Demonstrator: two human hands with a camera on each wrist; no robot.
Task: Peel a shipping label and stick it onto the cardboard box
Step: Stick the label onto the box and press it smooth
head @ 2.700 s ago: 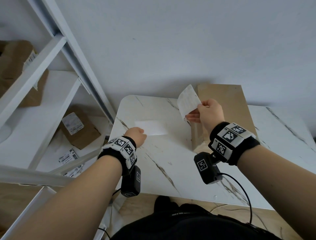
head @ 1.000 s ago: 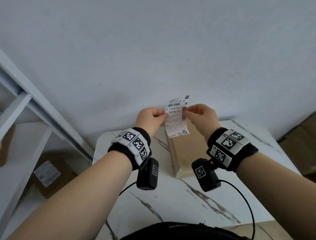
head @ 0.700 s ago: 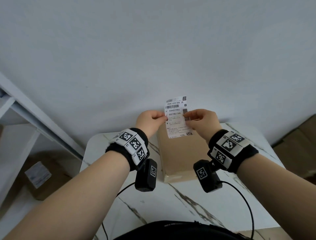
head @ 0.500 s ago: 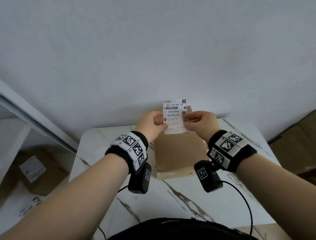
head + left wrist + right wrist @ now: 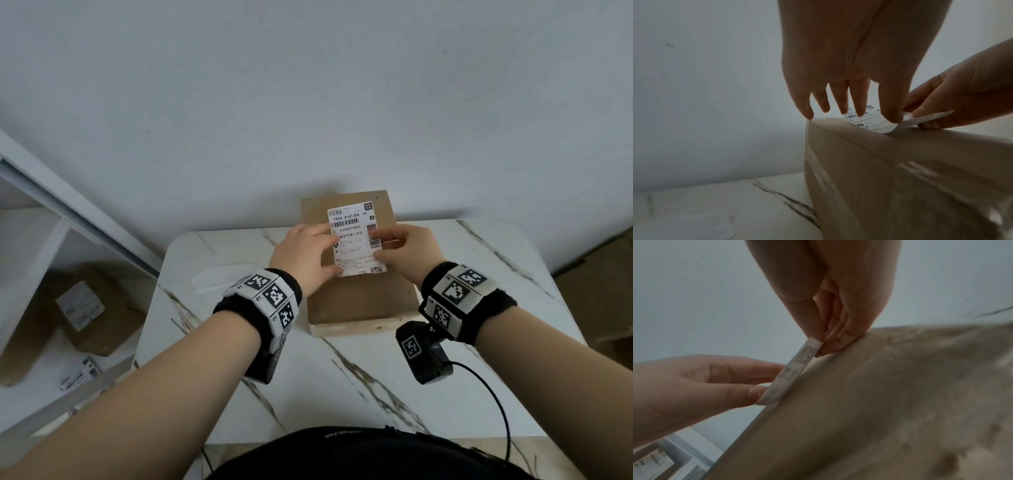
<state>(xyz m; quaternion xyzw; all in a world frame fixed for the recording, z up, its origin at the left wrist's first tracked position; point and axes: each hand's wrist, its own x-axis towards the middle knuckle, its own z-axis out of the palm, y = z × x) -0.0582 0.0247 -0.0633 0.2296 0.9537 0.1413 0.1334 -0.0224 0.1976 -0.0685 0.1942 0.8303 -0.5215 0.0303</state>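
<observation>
A brown cardboard box (image 5: 359, 301) lies flat on the marble table (image 5: 342, 383) against the wall. The white shipping label (image 5: 356, 240), printed side up, lies on the far half of the box top. My left hand (image 5: 305, 253) rests straight fingers and thumb on the label's left edge and presses it down. My right hand (image 5: 407, 250) pinches the label's right edge between thumb and fingers. In the left wrist view the label (image 5: 869, 121) still curls up off the box (image 5: 900, 178) towards the right hand (image 5: 962, 97). In the right wrist view the label (image 5: 795, 368) runs edge-on between both hands.
A white sheet (image 5: 219, 277) lies on the table left of the box. A white shelf unit (image 5: 41, 192) stands at the left with labelled cardboard boxes (image 5: 85, 318) in it. More cardboard (image 5: 609, 284) sits on the floor at the right.
Both hands have brought the label down from mid-air onto the box top. The left hand went from pinching its edge to pressing it flat. Before that, the left hand put the backing sheet on the table.
</observation>
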